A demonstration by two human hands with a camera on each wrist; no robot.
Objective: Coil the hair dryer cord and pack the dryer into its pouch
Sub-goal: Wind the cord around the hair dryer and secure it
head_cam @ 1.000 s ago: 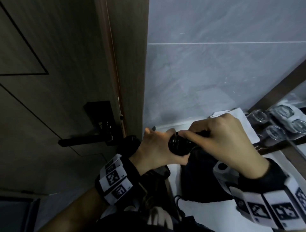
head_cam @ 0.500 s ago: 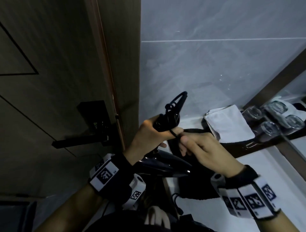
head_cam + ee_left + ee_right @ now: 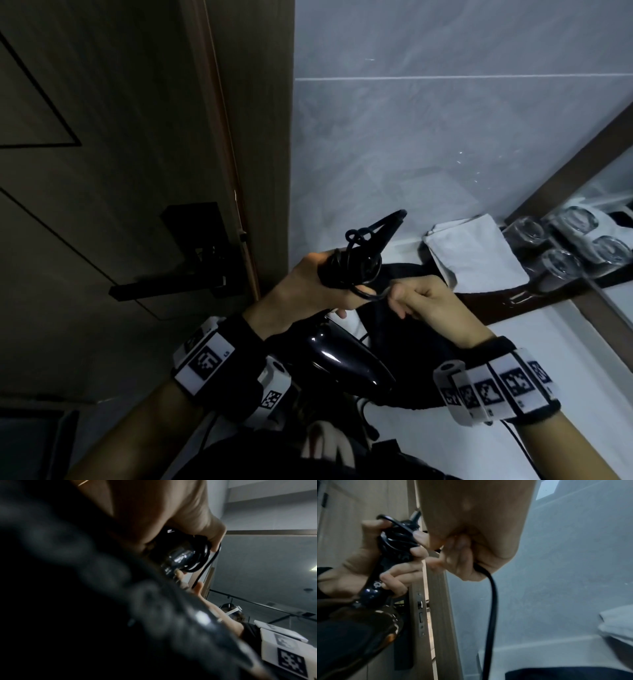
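Shifted rightward: your right hand (image 3: 433, 306), fingers pinching cord (image 3: 491, 601); your left hand (image 3: 305, 291) grips wrapped dryer handle (image 3: 346, 270).

Pretty dim and grainy overall; small glare spots on the glossy black plastic hair dryer (image 3: 346, 363), left wrist foreground's totally blurred, edges warp.

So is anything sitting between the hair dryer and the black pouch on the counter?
Nothing visible does. The left hand holds the hair dryer directly above the pouch; the folded white cloth and glasses sit off to the side.
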